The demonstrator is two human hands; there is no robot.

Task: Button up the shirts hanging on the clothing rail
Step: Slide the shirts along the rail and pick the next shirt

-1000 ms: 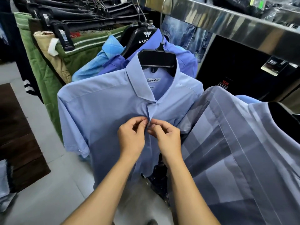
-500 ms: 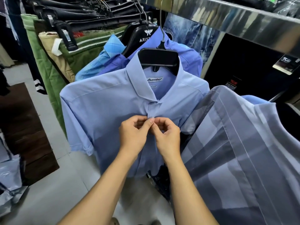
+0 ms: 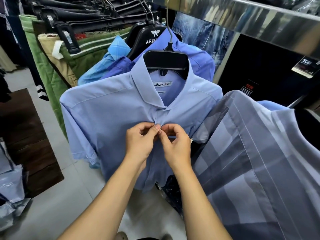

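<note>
Beneath the steel rail [image 3: 259, 16], both hands' fingers [image 3: 156, 127] pinch the blue shirt [image 3: 107, 115] placket; unfastened front runs straight downward.

A clothing shop: shirts [image 3: 121, 108] on branded black hangers [image 3: 166, 60] fill mid-frame, folded trousers [image 3: 97, 16] clipped along the upper left, price tags [image 3: 305, 67] at right.

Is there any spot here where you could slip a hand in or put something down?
Bare floor lies between the brown mat and the light blue shirt. The rail is crowded: the striped shirt presses against it where both hands pinch the placket.
</note>
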